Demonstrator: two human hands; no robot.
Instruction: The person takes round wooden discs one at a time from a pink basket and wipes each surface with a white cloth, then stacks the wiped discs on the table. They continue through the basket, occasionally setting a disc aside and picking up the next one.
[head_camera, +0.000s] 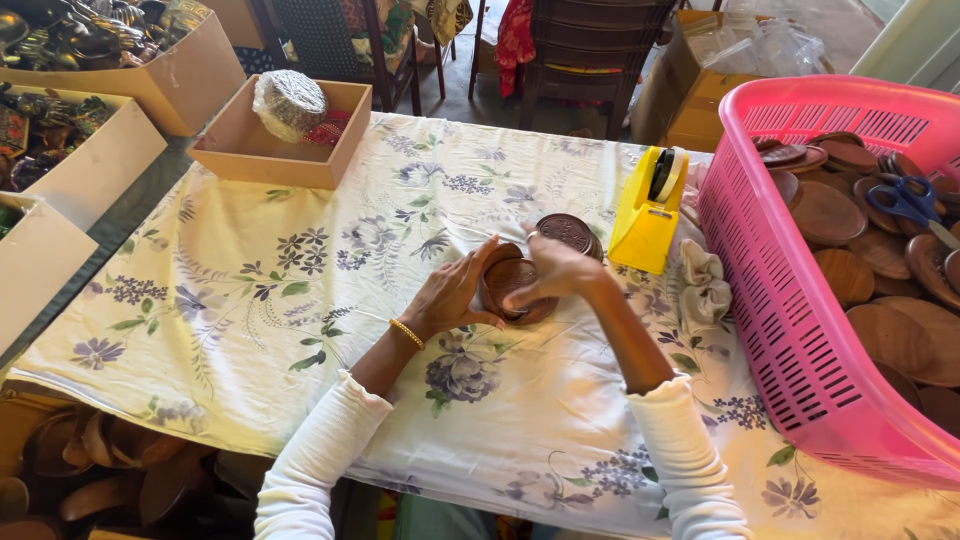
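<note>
Both my hands meet over a stack of round brown wooden discs (512, 285) on the flowered tablecloth (250, 300). My left hand (455, 292) cups the stack's left side, a gold bangle on its wrist. My right hand (555, 268) presses on the stack's top and right edge. Another carved round disc (567, 232) lies just behind my right hand, partly hidden by it.
A yellow tape dispenser (648, 210) stands right of the discs, with a crumpled cloth (703, 285) beside it. A pink plastic basket (780, 300) at right holds several wooden discs and blue scissors (908, 203). An open cardboard box (280, 150) with a wrapped round item sits at back left.
</note>
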